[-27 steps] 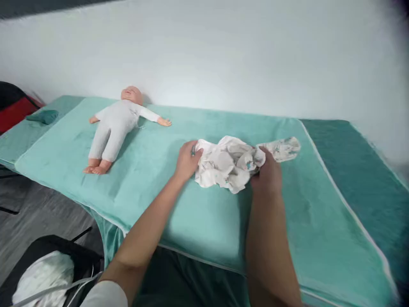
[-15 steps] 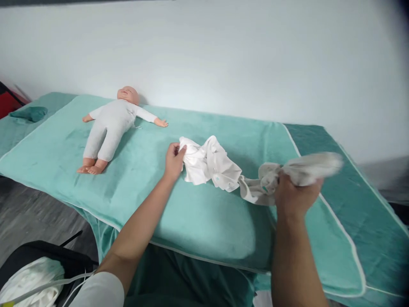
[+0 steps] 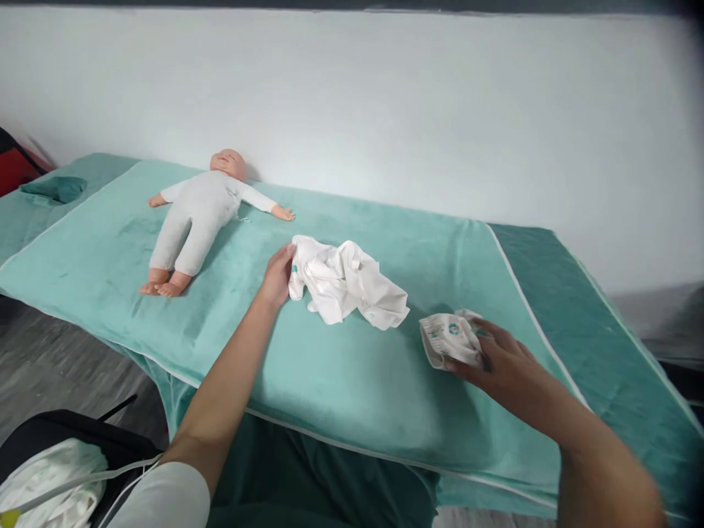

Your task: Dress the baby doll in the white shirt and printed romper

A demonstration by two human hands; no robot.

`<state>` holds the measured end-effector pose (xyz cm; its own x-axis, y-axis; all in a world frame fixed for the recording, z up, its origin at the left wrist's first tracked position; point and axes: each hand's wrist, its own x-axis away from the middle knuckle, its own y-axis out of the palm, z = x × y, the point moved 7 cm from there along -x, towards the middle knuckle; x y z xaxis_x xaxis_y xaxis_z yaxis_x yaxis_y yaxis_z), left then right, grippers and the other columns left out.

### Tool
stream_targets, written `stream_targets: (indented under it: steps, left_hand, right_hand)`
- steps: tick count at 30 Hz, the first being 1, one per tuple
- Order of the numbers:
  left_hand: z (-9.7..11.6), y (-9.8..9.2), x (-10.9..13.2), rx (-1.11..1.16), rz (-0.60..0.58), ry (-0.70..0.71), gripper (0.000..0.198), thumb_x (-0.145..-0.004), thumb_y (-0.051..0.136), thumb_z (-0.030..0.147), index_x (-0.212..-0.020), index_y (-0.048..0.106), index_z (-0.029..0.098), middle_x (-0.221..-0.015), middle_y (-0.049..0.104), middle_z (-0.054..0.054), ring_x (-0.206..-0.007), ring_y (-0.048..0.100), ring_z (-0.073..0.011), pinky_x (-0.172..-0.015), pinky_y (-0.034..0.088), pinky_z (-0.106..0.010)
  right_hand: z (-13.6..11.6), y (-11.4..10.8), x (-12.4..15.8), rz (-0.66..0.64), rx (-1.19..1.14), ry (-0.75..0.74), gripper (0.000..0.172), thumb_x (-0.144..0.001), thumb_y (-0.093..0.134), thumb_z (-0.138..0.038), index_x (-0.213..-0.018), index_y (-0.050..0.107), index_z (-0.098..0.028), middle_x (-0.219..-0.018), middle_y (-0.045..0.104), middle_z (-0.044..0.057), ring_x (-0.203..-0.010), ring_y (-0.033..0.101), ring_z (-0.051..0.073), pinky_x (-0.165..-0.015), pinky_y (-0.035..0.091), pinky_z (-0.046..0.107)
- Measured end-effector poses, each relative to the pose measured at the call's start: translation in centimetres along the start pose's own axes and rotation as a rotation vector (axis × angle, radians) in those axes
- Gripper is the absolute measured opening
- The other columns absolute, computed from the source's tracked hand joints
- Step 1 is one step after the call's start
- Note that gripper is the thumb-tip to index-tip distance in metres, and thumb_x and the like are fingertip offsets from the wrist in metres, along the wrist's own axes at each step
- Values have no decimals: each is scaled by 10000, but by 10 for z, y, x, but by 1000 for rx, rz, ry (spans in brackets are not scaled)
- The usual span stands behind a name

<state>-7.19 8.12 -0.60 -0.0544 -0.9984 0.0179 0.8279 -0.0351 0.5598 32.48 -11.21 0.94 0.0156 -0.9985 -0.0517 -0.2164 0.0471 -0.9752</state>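
On the green bed cover lies a crumpled white baby garment (image 3: 346, 282) with small green prints. My left hand (image 3: 279, 275) is closed on its left edge, the fingertips partly hidden by the cloth. To the right, my right hand (image 3: 498, 359) grips a small bunched white cloth piece (image 3: 452, 339) with green prints and a gathered edge, thumb below and fingers above. A gap of green cover separates the two white pieces. A baby doll (image 3: 203, 209) in a pale suit lies on its back at the left, arms spread, apart from both hands.
The green cover (image 3: 341, 389) with white piping lies over a bed against a white wall (image 3: 385, 110). At the lower left a black bag (image 3: 110, 433) holds white cloth (image 3: 55, 477), with a pale cable crossing it. A red item (image 3: 16, 170) stands at the far left.
My right hand has turned and come in lower, and its cloth is now bunched rather than swinging out long. The two white pieces have come apart. My left hand shifted slightly left.
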Motion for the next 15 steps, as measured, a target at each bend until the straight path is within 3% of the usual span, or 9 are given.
stream_targets:
  steps: [3,4,6,9,12,15]
  left_hand:
    - [1,5,5,-23,-77,-20,455,-740,856,501,-1026,759,161,-935,779,-59,-936,731,-238,-822,537,-320]
    - [0,6,7,-42,-91,-43,480,-737,863,484,-1074,765,158,-960,788,-62,-928,735,-236,-819,535,-315]
    - [0,7,11,-69,-101,-81,527,-726,878,453,-1149,765,160,-1004,797,-65,-906,736,-224,-811,528,-305]
    - [1,6,13,-85,-82,-82,525,-715,890,425,-1155,771,164,-1033,800,-63,-902,731,-210,-820,525,-297]
    - [3,2,11,-86,-38,-51,503,-709,892,415,-1132,773,171,-1039,799,-57,-928,734,-212,-837,531,-296]
    - [4,1,9,-93,-15,-33,504,-697,898,407,-1123,771,169,-1037,801,-62,-943,741,-222,-829,538,-295]
  right_hand:
    - [-23,-2,-5,165,106,16,867,-858,686,-600,-1580,385,-227,-1694,293,252,-1465,428,541,-1055,496,679]
    - [-33,3,-10,169,137,-10,845,-873,671,-593,-1569,401,-197,-1674,328,258,-1459,433,534,-1066,492,676]
    - [-49,15,-21,113,194,-66,626,-918,632,-547,-1417,570,-174,-1555,504,228,-1397,495,493,-1075,500,634]
    - [-53,22,-30,61,253,-55,374,-959,588,-484,-1165,691,-190,-1369,646,179,-1279,558,448,-995,544,581]
    - [-48,18,-22,70,193,-94,399,-946,592,-559,-1076,677,-191,-1336,642,182,-1274,547,432,-947,555,546]
    - [-49,18,-8,57,59,-183,428,-988,513,-586,-1106,669,-205,-1329,639,163,-1291,547,379,-999,533,514]
